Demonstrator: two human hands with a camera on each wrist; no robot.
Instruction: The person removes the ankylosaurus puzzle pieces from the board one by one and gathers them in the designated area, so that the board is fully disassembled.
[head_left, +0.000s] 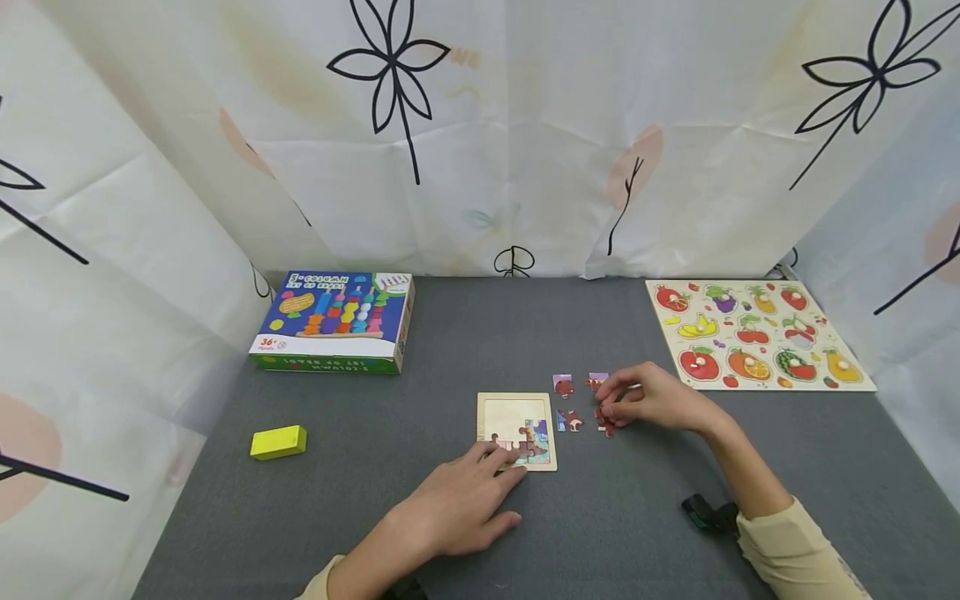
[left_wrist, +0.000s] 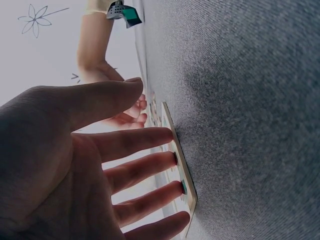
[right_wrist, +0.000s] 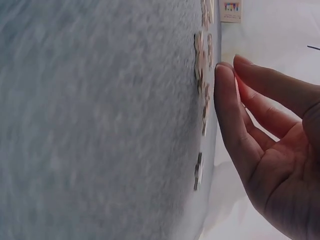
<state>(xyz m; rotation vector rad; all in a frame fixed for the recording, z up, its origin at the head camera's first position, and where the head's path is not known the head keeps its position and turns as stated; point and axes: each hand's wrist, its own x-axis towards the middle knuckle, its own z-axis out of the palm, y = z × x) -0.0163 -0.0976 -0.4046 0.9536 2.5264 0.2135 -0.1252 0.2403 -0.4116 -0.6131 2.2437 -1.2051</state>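
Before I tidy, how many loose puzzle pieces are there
4: far-left piece, near-left piece, far-right piece, near-right piece, all right of the tray; the right hand may hide more.

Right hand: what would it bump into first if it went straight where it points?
Probably the loose puzzle pieces close in front of the right hand, though it might pass just above them; its height is hard to tell.

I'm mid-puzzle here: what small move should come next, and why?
Probably lower the right hand to pinch the loose puzzle piece by its fingertips. That hand appears to hold nothing, the puzzle board has unfilled space, and the left hand rests on it, so it could likely steady the board.
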